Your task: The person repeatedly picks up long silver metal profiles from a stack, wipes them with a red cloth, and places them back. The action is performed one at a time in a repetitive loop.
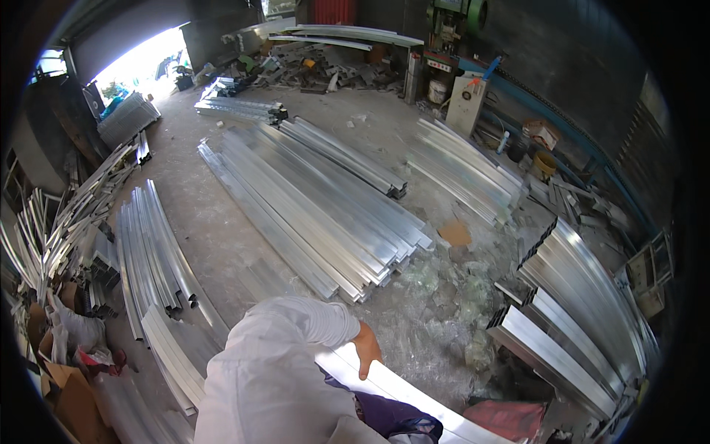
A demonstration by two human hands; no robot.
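A long, bright white metal profile [414,397] runs from the middle of the lower edge toward the bottom right. My left hand [367,349] is on its far edge, closed over it, with the thumb lying on the top face and the other fingers mostly hidden. The white-sleeved left arm [274,362] comes up from below, bends, and reaches rightward to the profile. Dark purple cloth [396,416] shows between the arm and the profile. My right hand is outside the picture.
A wide stack of silvery profiles [318,207] lies ahead. More stand at the right [569,325] and left [151,244]. Crumpled clear plastic film [444,318] and a cardboard piece [455,234] litter the floor. A red bag [506,419] lies near the profile. Machinery [451,37] stands at the back.
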